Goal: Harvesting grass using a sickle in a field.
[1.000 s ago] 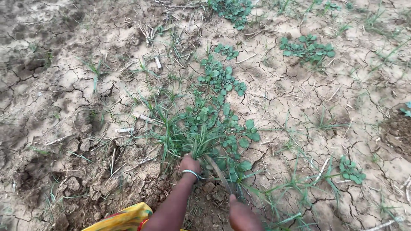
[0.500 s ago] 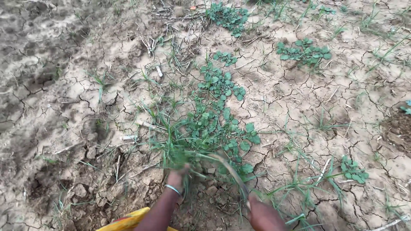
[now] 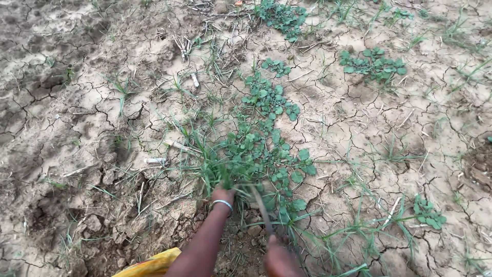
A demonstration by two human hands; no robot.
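Ground: dry, cracked soil (image 3: 77,128), patchy with weeds. Nearest, the right hand (image 3: 279,256), closed round the handle of a thin, blurred tool (image 3: 261,208) whose long axis runs up and slightly left, away from the person. Beyond, the left hand (image 3: 222,196), bangled, fingers clenched on a grass tuft (image 3: 207,161) beside a broad-leaved weed patch (image 3: 266,138).

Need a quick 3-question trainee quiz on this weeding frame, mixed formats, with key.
1. True or false: the left hand grips a tuft of grass.
2. What does the right hand hold? A) a thin blade-like tool B) a bucket C) a stone
3. Fill in: the left wrist wears a pale ____.

Key: 1 true. 2 A; the tool is blurred, angled up toward the leafy weeds. 3 bangle.
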